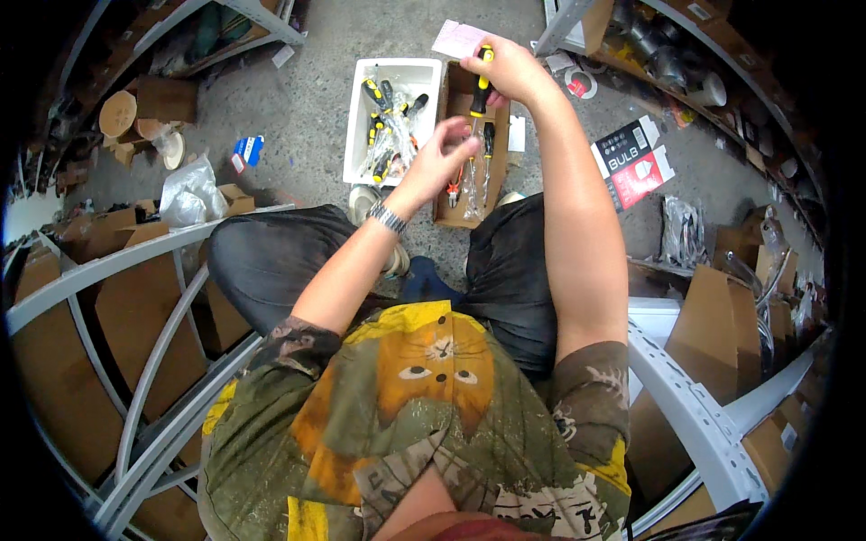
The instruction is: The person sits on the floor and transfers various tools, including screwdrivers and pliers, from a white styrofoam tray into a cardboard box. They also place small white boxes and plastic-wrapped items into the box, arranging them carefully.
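My right hand (511, 74) is closed round the black and yellow handle of a screwdriver (482, 93), held shaft toward me over a narrow cardboard box (448, 99). My left hand (439, 160) is just below, fingers apart and slightly blurred, close to the screwdriver's shaft; whether it touches cannot be made out. Inside the box lie another screwdriver (488, 144), orange-handled pliers (454, 191) and clear plastic wrapping. To the left, a white tray (357, 99) contains several black and yellow screwdrivers (379, 93), some in clear wrap.
A pink paper slip (458, 39) lies beyond the box. Flattened bulb packaging (633, 160) and a tape roll (582, 85) are on the floor at right. Metal shelf frames (695, 406) and cardboard boxes (713, 316) flank me. A plastic bag (192, 192) sits at left.
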The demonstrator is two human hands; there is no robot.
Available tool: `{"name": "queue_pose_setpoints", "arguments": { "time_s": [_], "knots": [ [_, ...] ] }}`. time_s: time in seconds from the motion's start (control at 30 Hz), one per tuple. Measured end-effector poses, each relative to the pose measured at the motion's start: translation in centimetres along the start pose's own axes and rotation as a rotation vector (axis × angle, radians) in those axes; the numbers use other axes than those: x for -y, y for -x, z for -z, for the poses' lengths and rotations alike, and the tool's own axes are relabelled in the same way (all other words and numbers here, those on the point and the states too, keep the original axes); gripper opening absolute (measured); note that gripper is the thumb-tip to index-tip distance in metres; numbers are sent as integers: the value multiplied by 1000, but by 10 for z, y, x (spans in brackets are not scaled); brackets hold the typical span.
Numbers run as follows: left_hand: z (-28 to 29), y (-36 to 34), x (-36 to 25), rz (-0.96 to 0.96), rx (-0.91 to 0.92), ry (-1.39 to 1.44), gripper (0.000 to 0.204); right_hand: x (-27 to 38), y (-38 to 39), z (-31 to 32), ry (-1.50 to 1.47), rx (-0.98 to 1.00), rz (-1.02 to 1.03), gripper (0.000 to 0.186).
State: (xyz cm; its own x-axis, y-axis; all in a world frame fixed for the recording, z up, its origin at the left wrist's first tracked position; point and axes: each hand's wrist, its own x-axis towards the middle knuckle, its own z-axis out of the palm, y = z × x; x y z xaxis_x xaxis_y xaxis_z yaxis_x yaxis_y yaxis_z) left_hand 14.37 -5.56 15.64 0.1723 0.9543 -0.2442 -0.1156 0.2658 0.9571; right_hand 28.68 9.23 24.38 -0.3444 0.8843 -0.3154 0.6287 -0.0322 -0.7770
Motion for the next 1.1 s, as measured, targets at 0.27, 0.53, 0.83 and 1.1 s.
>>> {"name": "queue_pose_setpoints", "arguments": {
  "time_s": [0.27,0.53,0.83,1.1],
  "knots": [
    [-10,-60,4,-16,-188,-330,35,-21,-13,-24,573,169,-141,67],
    [-19,-115,193,431,-237,-506,39,-7,36,19,630,-178,503,80],
    [-5,-148,287,376,-156,-512,42,17,47,5,577,-139,403,77],
    [9,-121,216,-3,-103,-645,41,17,42,14,547,-139,392,73]
  ]
}}
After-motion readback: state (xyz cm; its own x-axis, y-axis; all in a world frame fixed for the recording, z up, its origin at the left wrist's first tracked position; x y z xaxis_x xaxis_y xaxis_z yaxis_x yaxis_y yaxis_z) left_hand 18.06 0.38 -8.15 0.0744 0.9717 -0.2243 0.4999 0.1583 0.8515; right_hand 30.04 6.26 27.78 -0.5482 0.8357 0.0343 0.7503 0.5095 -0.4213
